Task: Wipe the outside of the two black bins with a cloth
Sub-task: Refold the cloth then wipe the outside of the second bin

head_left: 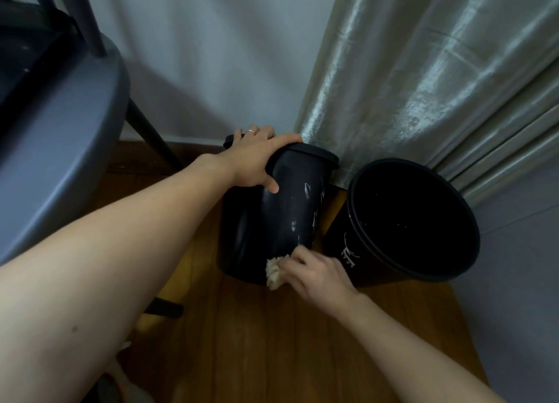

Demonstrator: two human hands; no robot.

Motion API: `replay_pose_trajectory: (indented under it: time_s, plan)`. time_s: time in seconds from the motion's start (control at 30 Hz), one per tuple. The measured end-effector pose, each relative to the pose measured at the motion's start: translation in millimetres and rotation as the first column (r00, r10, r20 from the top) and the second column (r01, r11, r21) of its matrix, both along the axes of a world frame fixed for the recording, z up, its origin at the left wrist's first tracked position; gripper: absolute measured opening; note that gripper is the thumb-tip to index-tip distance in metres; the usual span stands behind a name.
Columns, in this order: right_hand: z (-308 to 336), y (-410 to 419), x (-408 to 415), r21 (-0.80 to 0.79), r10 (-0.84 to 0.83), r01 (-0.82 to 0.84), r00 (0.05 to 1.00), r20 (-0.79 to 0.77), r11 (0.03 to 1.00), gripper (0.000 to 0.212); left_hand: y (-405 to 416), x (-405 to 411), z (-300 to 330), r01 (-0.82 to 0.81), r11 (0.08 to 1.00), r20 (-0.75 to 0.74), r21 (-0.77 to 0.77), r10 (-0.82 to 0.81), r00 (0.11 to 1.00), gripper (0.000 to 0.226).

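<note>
Beyond both my hands hangs the shiny grey curtain (423, 79), its pleats dropping to the wooden floor (272, 342) just behind the bins, and out past my left forearm stands the grey chair (60, 136). The two black bins are the task: the right bin (414, 224) stands just past my right knuckles, mouth open and leaning toward me, with a white pattern on its side. The left bin (272, 215) sits between my two hands, a smooth tapered plastic tub with a thick rim and pale smears down its wall. My left hand (257, 157) is curled over that rim, fingers across the top and thumb pressed on the outer wall, tipping and steadying it. I judge it light, stiff and a little slick, so it would skid or roll if I let go; the rim is the sure place to hold. My right hand (314, 272) is bunched round the cloth (274, 271), a small, soft, crumpled beige wad, pressing it against the lower wall of the left bin near its base. It should mould easily to the curve.
</note>
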State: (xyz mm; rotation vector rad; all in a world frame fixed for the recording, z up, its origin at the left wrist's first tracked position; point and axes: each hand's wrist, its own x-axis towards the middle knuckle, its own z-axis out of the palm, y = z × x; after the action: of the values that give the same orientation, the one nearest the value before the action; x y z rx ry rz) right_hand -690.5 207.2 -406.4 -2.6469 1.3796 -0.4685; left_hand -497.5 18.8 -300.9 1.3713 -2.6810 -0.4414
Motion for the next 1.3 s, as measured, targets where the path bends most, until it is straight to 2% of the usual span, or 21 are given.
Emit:
replay_pose_trajectory:
  time_s: [0.17, 0.23, 0.37, 0.43, 0.57, 0.67, 0.77, 0.97, 1.03, 1.13, 1.3]
  plan:
    - [32.8, -41.2, 7.2, -0.061, -0.276, 0.289, 0.947, 0.166, 0.955, 0.025, 0.2, -1.1, -0.4, -0.006, 1.000, 0.010, -0.011, 0.006, 1.000, 0.102]
    - [30.1, -37.9, 6.4, -0.054, -0.269, 0.282, 0.948, 0.172, 0.958, 0.025, -0.1, -1.2, -0.4, -0.004, 1.000, 0.012, -0.008, 0.004, 1.000, 0.102]
    - [8.7, -9.3, -2.3, 0.017, -0.083, 0.082, 0.993, 0.081, 0.997, 0.022, -0.2, 0.0, 0.1, -0.001, 1.000, 0.002, -0.001, 0.001, 1.000, 0.102]
    - [7.7, -9.9, -3.2, 0.030, -0.060, 0.058, 0.996, 0.064, 0.998, 0.022, 0.0, -0.2, 0.0, 0.000, 1.000, 0.002, -0.002, 0.000, 1.000, 0.102]
    - [35.1, -42.1, 4.0, -0.003, -0.210, 0.213, 0.967, 0.147, 0.977, 0.024, 0.7, -0.3, 0.2, -0.004, 1.000, 0.004, -0.007, 0.004, 1.000, 0.103]
    - [60.4, -78.9, 9.3, 0.007, -0.398, 0.406, 0.890, 0.225, 0.914, 0.025, 1.6, -1.4, 0.2, 0.000, 1.000, 0.021, -0.011, 0.000, 1.000, 0.104]
    - [71.6, -101.4, 14.8, 0.047, -0.498, 0.504, 0.828, 0.256, 0.862, 0.027, 1.1, -2.1, 1.0, 0.003, 1.000, 0.030, -0.005, -0.002, 1.000, 0.105]
    - [60.3, -78.0, 8.3, 0.010, -0.352, 0.358, 0.914, 0.201, 0.934, 0.026, 2.7, -3.9, 1.6, 0.028, 0.999, 0.027, -0.017, -0.027, 0.999, 0.102]
    - [62.4, -81.9, 4.4, 0.015, -0.405, 0.412, 0.888, 0.220, 0.911, 0.026, 3.2, -4.9, 1.6, 0.028, 0.999, 0.034, -0.015, -0.028, 0.999, 0.103]
    - [75.1, -99.5, 14.0, 0.057, -0.536, 0.545, 0.794, 0.286, 0.837, 0.027, 3.2, -3.8, 2.0, 0.019, 1.000, 0.038, -0.004, -0.019, 0.999, 0.106]
    - [87.3, -109.9, 23.1, 0.030, -0.464, 0.473, 0.849, 0.252, 0.881, 0.028, 3.7, -5.1, 1.8, 0.015, 1.000, 0.037, 0.000, -0.015, 0.999, 0.109]
